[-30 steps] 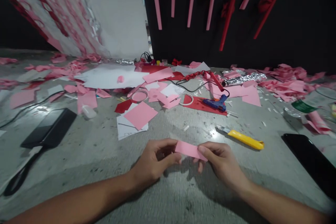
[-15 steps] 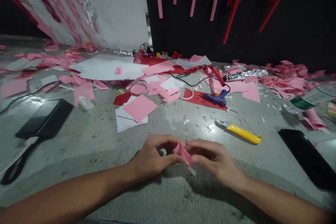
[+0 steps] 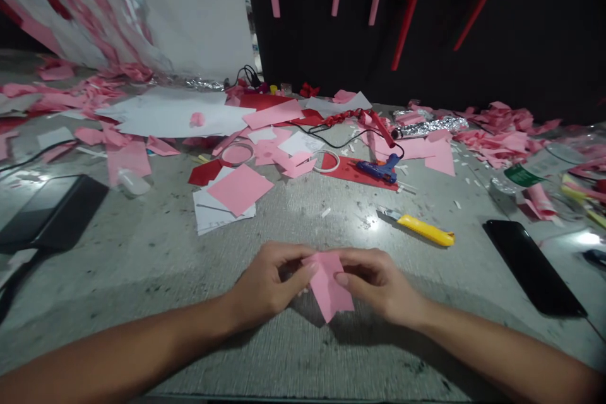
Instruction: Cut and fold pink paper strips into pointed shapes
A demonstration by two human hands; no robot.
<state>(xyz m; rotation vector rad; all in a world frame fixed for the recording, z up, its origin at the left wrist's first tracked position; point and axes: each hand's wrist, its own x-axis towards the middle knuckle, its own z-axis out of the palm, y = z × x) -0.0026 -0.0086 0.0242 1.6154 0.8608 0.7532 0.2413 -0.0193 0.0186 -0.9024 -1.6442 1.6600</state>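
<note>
Between my two hands is a small piece of pink paper (image 3: pixel 330 287), creased and partly opened out, its pointed lower corner hanging just above the table. My left hand (image 3: pixel 274 281) pinches its upper left edge, thumb in front and fingers behind. On the other side, my right hand (image 3: pixel 379 284) grips the right part with the thumb pressed on its face. The fingers behind the paper are partly hidden. A yellow utility knife (image 3: pixel 426 230) lies beyond my right hand, blade pointing left. Past my left hand, a pink paper square (image 3: pixel 240 189) rests on white paper sheets (image 3: pixel 222 221).
A blue glue gun (image 3: pixel 379 169) lies on red paper, its black cord running behind. A black phone (image 3: pixel 534 268) is at right, a black device (image 3: pixel 57 211) with a cable at left. White tape rings (image 3: pixel 326 162), a plastic bottle (image 3: pixel 534 167) and pink scraps (image 3: pixel 511 132) spread across the back.
The pink paper was folded narrow and seen nearly edge-on; now it is spread wider, its face toward me. Both hands stay close together. The whole view has shifted slightly.
</note>
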